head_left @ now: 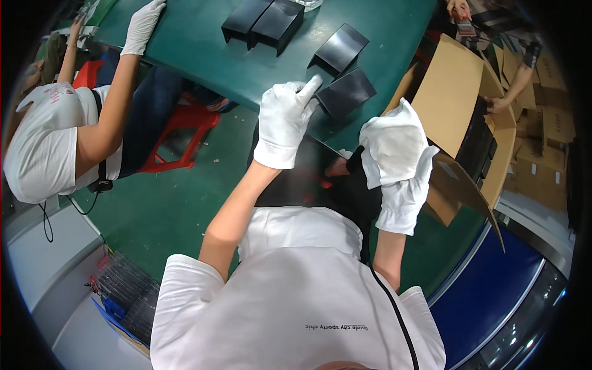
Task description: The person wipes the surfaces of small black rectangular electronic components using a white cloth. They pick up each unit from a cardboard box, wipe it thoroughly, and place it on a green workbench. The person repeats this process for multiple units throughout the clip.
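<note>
My left hand [282, 123], in a white glove, has its index finger and thumb at the left corner of a black plastic piece [346, 94] and appears to pinch it. This piece lies tilted at the table's near edge. Just beyond it rests a second black, bent-sided piece [341, 48]. My right hand [404, 200], also gloved, grips a bunched white cloth [394, 145] to the right of the table edge. The cloth hides part of its fingers.
Two more black pieces [262, 24] stand side by side on the green table [197, 43]. At right is an open cardboard box [447, 95] with black pieces inside and another person's hand [495, 105]. A co-worker's gloved hand [143, 28] touches the table at left, near a red stool [179, 139].
</note>
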Demonstrator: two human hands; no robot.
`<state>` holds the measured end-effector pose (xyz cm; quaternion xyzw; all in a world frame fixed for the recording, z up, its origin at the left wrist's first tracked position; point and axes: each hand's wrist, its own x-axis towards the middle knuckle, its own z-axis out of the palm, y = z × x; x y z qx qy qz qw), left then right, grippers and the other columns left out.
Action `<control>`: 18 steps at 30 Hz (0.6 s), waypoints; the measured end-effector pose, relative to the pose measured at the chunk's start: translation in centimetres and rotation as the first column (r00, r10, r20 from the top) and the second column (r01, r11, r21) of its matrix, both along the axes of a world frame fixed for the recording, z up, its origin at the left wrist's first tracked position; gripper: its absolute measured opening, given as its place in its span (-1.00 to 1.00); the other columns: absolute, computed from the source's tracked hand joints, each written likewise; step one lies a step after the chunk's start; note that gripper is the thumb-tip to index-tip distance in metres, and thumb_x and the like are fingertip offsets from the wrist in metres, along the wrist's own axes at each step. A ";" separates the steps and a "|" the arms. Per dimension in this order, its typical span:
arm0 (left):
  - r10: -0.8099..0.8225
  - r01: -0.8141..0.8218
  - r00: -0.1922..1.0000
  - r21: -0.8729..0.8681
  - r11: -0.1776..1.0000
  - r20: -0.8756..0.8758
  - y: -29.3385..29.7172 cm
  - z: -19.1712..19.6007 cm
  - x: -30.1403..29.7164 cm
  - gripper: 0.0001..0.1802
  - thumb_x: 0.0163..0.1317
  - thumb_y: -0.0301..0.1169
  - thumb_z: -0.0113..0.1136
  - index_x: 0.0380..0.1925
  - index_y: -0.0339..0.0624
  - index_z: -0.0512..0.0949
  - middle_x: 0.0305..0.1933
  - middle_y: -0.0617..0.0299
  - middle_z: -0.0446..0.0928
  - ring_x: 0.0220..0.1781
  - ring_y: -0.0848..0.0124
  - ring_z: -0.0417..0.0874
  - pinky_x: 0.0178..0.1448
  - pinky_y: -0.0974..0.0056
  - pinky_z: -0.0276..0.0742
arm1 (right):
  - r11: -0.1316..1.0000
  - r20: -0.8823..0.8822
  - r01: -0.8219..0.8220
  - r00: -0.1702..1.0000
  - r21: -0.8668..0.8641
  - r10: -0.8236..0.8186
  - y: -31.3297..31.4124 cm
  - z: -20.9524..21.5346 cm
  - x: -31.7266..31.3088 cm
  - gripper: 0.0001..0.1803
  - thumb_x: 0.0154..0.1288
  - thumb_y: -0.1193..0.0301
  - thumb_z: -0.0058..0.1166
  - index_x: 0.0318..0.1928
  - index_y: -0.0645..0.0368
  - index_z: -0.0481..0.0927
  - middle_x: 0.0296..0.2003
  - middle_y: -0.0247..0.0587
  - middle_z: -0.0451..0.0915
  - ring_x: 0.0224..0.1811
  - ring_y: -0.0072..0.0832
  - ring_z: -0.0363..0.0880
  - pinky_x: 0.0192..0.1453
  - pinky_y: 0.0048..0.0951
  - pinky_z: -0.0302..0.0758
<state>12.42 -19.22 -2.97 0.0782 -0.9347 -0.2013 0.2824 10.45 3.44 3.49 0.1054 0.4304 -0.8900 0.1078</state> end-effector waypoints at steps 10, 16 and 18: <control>-0.100 0.115 0.991 0.194 0.974 -0.086 1.0 4.7 1.7 -0.80 0.07 -0.39 0.40 -0.26 0.00 0.66 -0.46 0.29 0.49 -0.45 0.26 0.54 -0.26 0.23 0.50 | 0.393 -0.567 0.451 0.364 0.801 0.739 -6.7 2.0 -2.3 -0.45 0.15 0.37 0.33 0.21 0.04 0.60 0.27 -0.09 0.50 0.23 -0.12 0.55 0.18 -0.30 0.58; -0.059 0.101 0.982 0.236 0.967 -0.180 0.7 4.6 0.4 -0.84 0.05 -0.43 0.43 -0.33 -0.04 0.67 -0.44 0.29 0.56 -0.44 0.27 0.59 -0.29 0.26 0.50 | 0.448 -0.477 0.183 0.476 0.875 0.739 -5.9 1.5 -4.3 -0.45 0.17 0.58 0.26 0.20 -0.04 0.59 0.26 -0.08 0.52 0.19 -0.20 0.59 0.18 -0.39 0.60; -0.056 0.095 0.982 0.219 0.971 -0.178 0.7 4.8 0.0 -0.86 0.06 -0.42 0.43 -0.36 -0.04 0.66 -0.47 0.29 0.54 -0.46 0.27 0.58 -0.30 0.26 0.49 | 0.500 -0.463 0.080 0.523 0.862 0.715 -4.6 1.1 -4.3 -0.48 0.22 0.59 0.20 0.21 0.01 0.59 0.26 -0.08 0.52 0.16 -0.26 0.62 0.13 -0.45 0.60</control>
